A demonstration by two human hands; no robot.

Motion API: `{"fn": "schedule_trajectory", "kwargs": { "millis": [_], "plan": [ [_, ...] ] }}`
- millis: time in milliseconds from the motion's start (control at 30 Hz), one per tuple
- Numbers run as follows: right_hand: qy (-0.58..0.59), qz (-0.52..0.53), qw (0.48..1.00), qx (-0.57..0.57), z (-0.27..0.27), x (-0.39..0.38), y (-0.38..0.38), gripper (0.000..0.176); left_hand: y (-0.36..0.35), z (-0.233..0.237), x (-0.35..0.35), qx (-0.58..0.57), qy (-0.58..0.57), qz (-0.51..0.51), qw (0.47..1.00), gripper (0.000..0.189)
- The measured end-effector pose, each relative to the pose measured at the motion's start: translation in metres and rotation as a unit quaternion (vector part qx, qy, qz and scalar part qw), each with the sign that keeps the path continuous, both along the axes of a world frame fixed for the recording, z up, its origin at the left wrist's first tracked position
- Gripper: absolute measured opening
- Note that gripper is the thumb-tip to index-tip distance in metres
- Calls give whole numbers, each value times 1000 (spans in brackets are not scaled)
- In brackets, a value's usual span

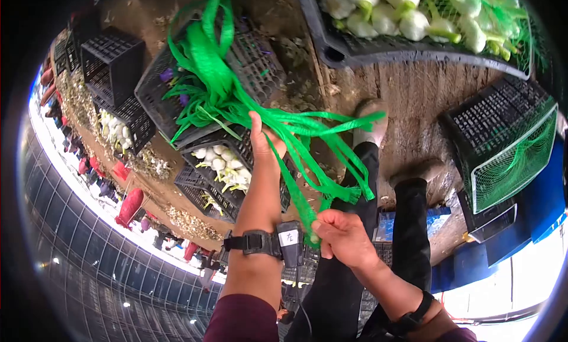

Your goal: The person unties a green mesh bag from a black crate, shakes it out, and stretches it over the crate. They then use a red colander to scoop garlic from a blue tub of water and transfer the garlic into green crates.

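Left hand (264, 140), centre frame: grip closed around a bundle of green mesh netting (220, 96), which fans toward the upper left over a tilted black crate (254, 58). Right hand (343, 235), lower centre: grip pinched tight on a trailing strand of the same netting. Small crate of white bulbs (220, 164) just left of the left wrist. Net-lined crate (503, 123) at right edge.

One small white label (288, 237) — on the black box (291, 252) strapped at the wrist behind the left hand (264, 142) — bears a single dark character, seemingly "左". Nothing else legible.
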State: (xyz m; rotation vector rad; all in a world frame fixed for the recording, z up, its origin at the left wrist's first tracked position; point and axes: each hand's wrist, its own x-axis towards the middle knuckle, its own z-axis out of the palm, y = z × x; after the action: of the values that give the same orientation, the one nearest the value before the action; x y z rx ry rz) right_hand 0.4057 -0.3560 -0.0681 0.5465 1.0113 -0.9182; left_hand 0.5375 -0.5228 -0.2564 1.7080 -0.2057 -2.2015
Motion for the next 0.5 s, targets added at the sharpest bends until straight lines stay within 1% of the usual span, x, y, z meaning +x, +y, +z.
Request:
{"fn": "schedule_trajectory", "kwargs": {
  "millis": [67,100,133,167,200,233,267,300,333,367,400,433,467,500],
  "plan": [
    [-31,-46,997,50,-4,-4,16,13,8,-8,-12,-24,-19,-11,999,54],
    [11,-38,999,37,-7,-1,28,13,9,-12,-22,-50,-36,-29,998,48],
    [8,-38,998,42,-12,1,36,13,9,-15,-33,-75,-54,-47,995,42],
    [92,8,996,17,-15,5,41,13,7,-15,-44,-35,-131,-37,990,30],
    [174,52,983,-12,-18,11,45,13,7,-17,-40,-34,-135,-40,989,30],
    [255,67,961,-80,-21,18,47,13,4,-17,-36,-50,-178,-9,983,23],
    [256,63,961,-79,-17,18,48,13,-1,-16,-35,-66,-215,21,974,16],
    [251,71,962,-80,-9,13,50,13,-11,-10,-27,-34,-276,-3,960,13],
    [246,79,963,-83,0,5,51,12,-20,-7,-20,-59,-273,-25,960,17],
    [195,110,972,-68,11,-14,54,12,-33,7,-6,-41,-362,-115,924,22],
    [161,133,977,-43,24,-25,63,15,-50,36,-10,-61,-450,-164,875,27],
    [152,152,975,-61,35,-35,77,19,-74,33,18,-103,-420,-90,897,24],
    [104,202,972,-64,51,-53,87,5,-100,51,17,-6,-345,-28,938,17],
    [70,195,976,-70,68,-67,97,5,-133,50,49,-12,-296,-23,955,21]
  ]
}}
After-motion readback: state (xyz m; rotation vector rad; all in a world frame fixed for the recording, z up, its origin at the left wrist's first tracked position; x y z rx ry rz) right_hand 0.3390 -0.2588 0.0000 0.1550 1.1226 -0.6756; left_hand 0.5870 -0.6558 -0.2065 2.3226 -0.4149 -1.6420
